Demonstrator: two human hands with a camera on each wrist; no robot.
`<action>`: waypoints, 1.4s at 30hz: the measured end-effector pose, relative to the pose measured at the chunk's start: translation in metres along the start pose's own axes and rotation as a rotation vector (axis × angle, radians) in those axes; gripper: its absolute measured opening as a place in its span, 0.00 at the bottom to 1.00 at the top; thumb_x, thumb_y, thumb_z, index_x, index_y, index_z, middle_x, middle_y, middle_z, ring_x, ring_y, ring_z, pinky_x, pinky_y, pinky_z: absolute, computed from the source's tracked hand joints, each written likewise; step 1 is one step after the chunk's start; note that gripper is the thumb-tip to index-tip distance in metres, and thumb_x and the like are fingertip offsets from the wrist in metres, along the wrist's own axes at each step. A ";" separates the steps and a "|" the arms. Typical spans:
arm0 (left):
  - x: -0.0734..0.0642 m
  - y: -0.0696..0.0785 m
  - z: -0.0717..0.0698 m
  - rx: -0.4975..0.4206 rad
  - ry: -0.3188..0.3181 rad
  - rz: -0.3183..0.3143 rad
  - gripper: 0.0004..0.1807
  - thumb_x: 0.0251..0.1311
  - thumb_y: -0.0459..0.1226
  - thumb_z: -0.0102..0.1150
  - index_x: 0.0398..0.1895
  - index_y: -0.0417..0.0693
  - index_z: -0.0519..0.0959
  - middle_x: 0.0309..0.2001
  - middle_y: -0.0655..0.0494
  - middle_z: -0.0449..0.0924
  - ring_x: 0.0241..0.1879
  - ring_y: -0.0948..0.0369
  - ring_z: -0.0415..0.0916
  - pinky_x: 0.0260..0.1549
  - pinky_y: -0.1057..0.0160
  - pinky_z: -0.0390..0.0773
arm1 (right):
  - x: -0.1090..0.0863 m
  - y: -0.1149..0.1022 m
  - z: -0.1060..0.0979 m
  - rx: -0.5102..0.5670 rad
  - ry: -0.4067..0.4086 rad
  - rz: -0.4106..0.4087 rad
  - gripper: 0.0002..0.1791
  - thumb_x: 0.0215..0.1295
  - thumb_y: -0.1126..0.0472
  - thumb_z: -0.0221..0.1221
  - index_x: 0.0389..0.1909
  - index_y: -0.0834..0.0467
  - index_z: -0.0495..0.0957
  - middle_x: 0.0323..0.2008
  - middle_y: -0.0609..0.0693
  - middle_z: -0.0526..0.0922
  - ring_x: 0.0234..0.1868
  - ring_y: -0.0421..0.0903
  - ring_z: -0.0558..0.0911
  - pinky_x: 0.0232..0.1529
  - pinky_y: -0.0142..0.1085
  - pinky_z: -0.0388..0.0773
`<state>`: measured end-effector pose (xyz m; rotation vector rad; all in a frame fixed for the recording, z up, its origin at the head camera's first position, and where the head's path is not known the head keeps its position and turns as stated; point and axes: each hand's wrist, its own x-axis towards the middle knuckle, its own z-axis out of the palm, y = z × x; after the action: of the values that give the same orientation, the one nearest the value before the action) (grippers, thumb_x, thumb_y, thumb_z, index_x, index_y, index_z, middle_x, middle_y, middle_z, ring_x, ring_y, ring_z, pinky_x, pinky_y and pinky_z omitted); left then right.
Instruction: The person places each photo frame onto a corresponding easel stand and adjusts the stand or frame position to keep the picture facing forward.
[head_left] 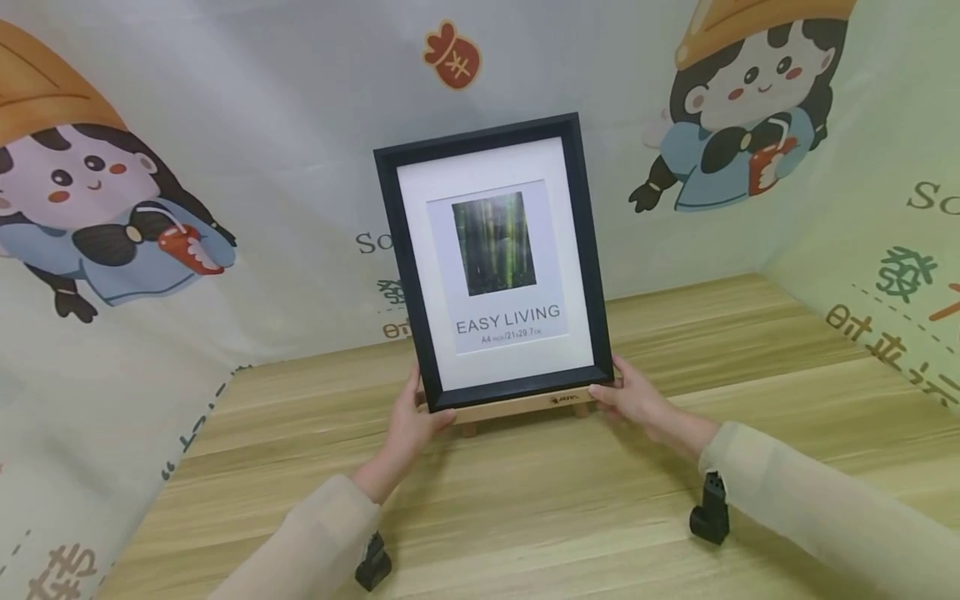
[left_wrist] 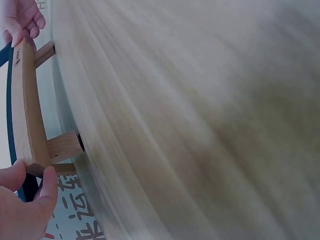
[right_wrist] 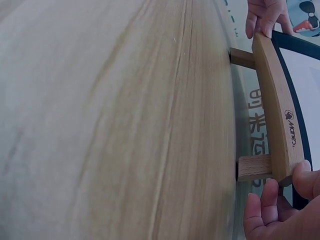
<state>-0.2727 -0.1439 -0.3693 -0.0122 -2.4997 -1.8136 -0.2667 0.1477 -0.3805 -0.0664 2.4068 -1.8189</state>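
A black picture frame (head_left: 592,267) with a white mat and a bamboo photo stands tilted back on a small wooden easel (head_left: 517,405). "EASY LIVING" is printed below the photo. My left hand (head_left: 408,427) grips the left end of the easel's ledge, thumb in front and fingers beneath, as the left wrist view shows. At the other end, my right hand (head_left: 636,398) pinches the ledge (right_wrist: 277,95) between thumb and fingers, close to its small printed logo. Short wooden legs (left_wrist: 66,146) reach from the ledge to the tabletop. The easel's back is hidden behind the frame.
The wood-grain table (head_left: 555,508) spreads in front of and beside the easel. Behind it hangs a pale printed cloth (head_left: 300,167) with cartoon figures and lettering, continuing along both sides. Black devices (head_left: 709,510) hang under both sleeves at the wrists.
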 end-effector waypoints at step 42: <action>-0.001 0.001 0.003 0.005 0.000 0.019 0.52 0.46 0.15 0.55 0.72 0.51 0.43 0.53 0.27 0.65 0.34 0.52 0.75 0.25 0.59 0.82 | 0.004 -0.001 -0.001 -0.017 -0.015 -0.004 0.35 0.64 0.67 0.51 0.69 0.62 0.46 0.45 0.66 0.76 0.35 0.46 0.79 0.36 0.35 0.76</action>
<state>-0.2722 -0.1402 -0.3692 -0.0356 -2.4953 -1.8003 -0.2709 0.1478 -0.3796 -0.0869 2.4137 -1.7931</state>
